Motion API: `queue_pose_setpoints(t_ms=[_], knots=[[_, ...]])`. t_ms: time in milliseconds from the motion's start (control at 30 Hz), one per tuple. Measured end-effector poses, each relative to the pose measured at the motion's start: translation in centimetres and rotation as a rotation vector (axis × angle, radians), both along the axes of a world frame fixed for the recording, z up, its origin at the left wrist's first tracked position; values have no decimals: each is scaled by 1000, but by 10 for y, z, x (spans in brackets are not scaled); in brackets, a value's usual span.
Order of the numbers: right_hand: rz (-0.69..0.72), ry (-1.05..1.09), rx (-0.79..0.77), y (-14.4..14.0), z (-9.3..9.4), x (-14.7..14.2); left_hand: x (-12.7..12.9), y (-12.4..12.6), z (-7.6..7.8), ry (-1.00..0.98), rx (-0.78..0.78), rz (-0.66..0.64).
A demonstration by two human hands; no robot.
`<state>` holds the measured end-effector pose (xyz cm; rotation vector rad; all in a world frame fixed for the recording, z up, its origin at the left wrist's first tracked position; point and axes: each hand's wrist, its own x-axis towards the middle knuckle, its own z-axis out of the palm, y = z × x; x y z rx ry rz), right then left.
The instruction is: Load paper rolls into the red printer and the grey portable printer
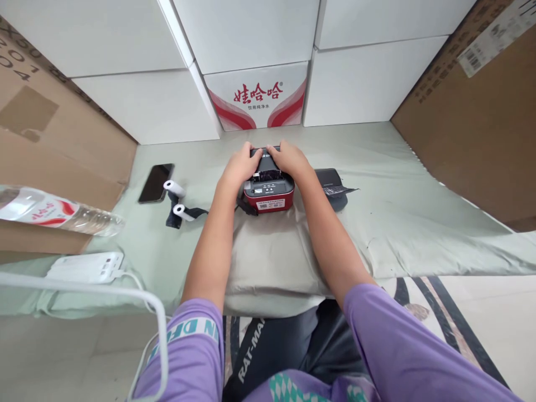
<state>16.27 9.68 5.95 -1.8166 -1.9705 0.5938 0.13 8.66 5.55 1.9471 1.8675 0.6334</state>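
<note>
A small red-and-black label printer (269,196) sits on the cloth in front of me, its near side carrying a white sticker. My left hand (242,166) grips its far left corner, thumb on the black top. At the far right corner, my right hand (293,161) grips it the same way; the fingers of both hands are partly hidden behind it. A dark slot shows on top, near the buttons. Beside my right wrist lies a black cover-like piece (330,177) with a dark strip (338,190) on it. Left of the printer are two white rolls (175,188) with black ribbon (173,216).
A phone (156,183) lies at the left on the pale green cloth (393,184). Nearer are a water bottle (50,211) and a white power bank (86,267) with a cable (157,329). White boxes (259,96) line the back; cardboard boxes (473,123) flank the sides.
</note>
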Motion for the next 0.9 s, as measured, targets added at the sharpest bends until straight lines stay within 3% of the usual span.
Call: queue_pose_setpoints(t_ms=[600,900], knots=[[-14,14,6,-2,-1,0,-1,0,-3,-4,6,-8],[-165,68,3,-2,-5,-3,-3,9,-7,-26,-15,26]])
